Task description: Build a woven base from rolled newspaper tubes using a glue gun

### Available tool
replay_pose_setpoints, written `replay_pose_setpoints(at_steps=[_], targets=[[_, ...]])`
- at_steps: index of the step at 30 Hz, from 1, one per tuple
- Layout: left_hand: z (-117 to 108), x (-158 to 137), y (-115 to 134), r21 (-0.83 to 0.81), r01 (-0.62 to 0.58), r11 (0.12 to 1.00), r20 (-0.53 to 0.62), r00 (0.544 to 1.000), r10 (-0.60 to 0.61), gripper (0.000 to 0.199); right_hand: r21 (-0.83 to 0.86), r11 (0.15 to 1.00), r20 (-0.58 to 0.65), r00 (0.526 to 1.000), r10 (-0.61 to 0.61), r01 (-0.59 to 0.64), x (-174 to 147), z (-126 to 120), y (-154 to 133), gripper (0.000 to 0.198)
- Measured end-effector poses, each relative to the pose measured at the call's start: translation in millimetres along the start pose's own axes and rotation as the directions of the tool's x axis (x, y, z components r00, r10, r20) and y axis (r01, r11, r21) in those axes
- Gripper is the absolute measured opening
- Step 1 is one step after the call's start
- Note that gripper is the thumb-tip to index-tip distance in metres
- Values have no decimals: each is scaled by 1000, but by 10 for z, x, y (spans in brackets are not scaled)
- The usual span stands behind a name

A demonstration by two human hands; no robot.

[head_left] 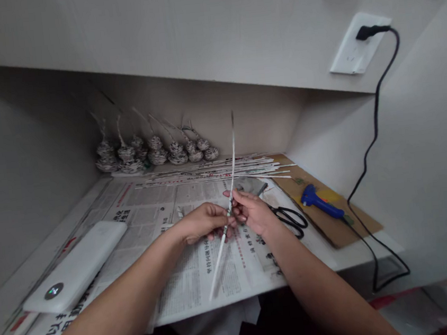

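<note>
A thin rolled newspaper stick runs slantwise through both my hands above the newspaper-covered desk. My left hand pinches it near its middle. Just above and to the right, my right hand also has its fingers closed on the stick, close beside the left fingertips. One end points up and away; the other slopes down towards the desk's front edge. Printed marks show on the part between my fingers. Scissors with black handles lie beside my right wrist, their blades mostly hidden.
Several woven paper gourds stand along the back. Many paper sticks lie before them. A blue glue gun rests on cardboard, its cord hanging at the right. A white power bank lies left on the newspaper.
</note>
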State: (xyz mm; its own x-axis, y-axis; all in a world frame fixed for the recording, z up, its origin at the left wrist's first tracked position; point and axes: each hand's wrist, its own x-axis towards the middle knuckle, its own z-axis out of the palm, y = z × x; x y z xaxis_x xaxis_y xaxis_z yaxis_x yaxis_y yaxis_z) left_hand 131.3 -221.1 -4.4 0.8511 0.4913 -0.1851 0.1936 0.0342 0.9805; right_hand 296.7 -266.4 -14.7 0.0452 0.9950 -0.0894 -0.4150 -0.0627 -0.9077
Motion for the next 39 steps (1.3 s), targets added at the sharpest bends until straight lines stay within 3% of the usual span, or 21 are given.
replay_pose_setpoints(at_steps=[3,9,14,17,19,21,23,26,28,31,35,37,39], targets=[[6,-15,9,-80,-11,997,69,997,17,40,-29,999,38,999,18,-17,-17,0,-3,35],[19,4,-28,-232,10,973,64,998,5,44,-120,993,95,995,-8,19,-42,51,20,32],[69,41,-54,-128,8,992,13,1000,-6,45,-246,966,-103,989,-103,75,-16,72,100,33],[107,59,-71,24,9,1000,-61,998,-7,43,-480,860,-194,935,-298,175,6,59,156,36],[118,65,-77,62,7,998,-83,997,-2,42,-547,815,-198,916,-350,193,14,46,163,37],[111,61,-69,1,-4,1000,-67,998,4,43,-459,876,-162,956,-246,148,12,35,136,38],[92,48,-51,-98,-20,995,-40,999,16,42,-311,948,-47,995,-92,73,1,30,90,40],[64,25,-28,-182,-16,983,7,1000,17,41,-191,981,89,996,7,10,-21,32,32,39],[62,19,-27,-186,-8,982,44,999,16,40,-178,984,43,999,5,2,-27,43,26,37],[83,28,-46,-147,-9,989,63,998,18,40,-202,979,-120,992,-33,8,-16,67,59,38],[104,46,-67,-77,9,997,46,999,-6,41,-328,933,-285,926,-247,148,8,72,96,37],[92,42,-64,-91,9,996,49,999,-4,42,-320,930,-258,928,-271,182,8,60,83,37],[67,32,-57,-133,-1,991,49,999,7,43,-242,961,-128,977,-168,134,0,45,57,40]])
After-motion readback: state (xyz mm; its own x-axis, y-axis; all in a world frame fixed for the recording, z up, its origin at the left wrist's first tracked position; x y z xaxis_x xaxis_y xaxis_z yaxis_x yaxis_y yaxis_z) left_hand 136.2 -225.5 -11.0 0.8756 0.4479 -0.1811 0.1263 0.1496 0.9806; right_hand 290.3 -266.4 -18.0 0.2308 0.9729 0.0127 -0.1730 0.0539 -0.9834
